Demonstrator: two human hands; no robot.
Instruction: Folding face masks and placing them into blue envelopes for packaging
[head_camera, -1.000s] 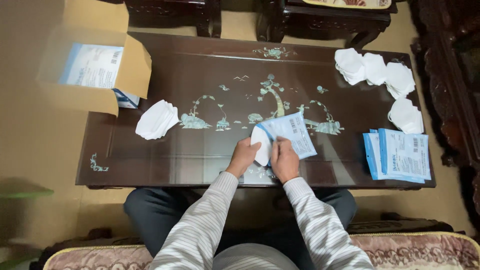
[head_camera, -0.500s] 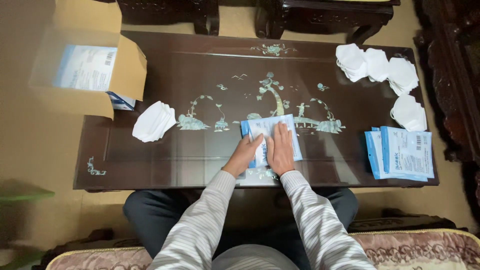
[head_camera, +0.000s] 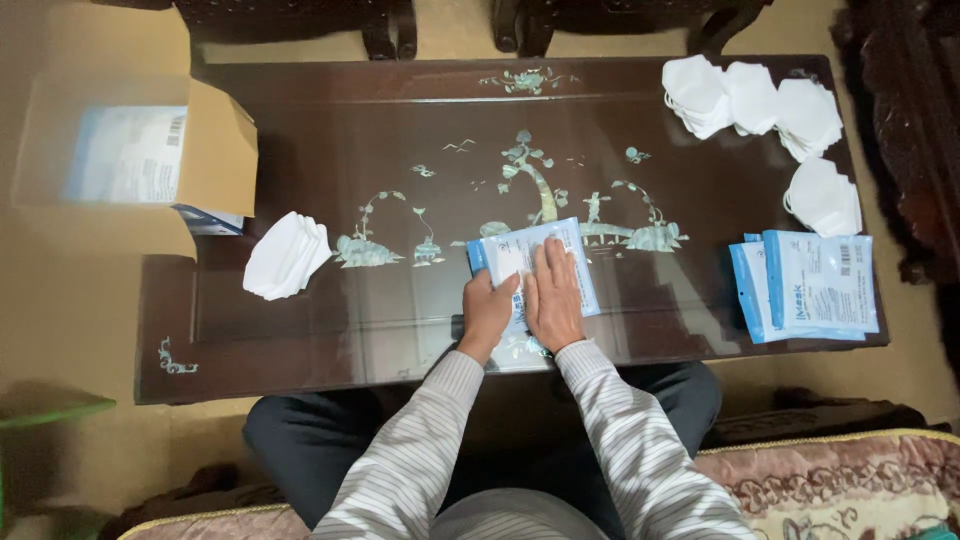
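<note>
Head view: a flat blue-and-white plastic mask packet (head_camera: 535, 262) is lying near the middle of the dark lacquered tabletop with pearl inlay (head_camera: 400, 150), towards its near edge, with its long axis running away from the person and tilted slightly to the left. Both hands are pressing on it from the near side. The right hand (head_camera: 553, 297) is lying flat on the packet's middle and right part, its fingers (head_camera: 550, 262) stretched out and pointing along the long axis; it is covering more of the packet than the other hand. The left hand (head_camera: 489, 310) is resting at the packet's near-left corner with its fingers curled; whether they are pinching the edge or only pressing down cannot be told. Neither hand is lifting the packet.

Outward, to the left and well apart, a small stack of white folded masks (head_camera: 288, 255) is lying on the tabletop, and beyond it an open cardboard box (head_camera: 140, 150) is overhanging the left end. To the right, a pile of similar blue-and-white packets (head_camera: 810, 285) is resting near the tabletop's right end. At the far right corner, several heaps of white masks (head_camera: 755, 100) are spread out. Nothing is standing between the hands and the packet.
</note>
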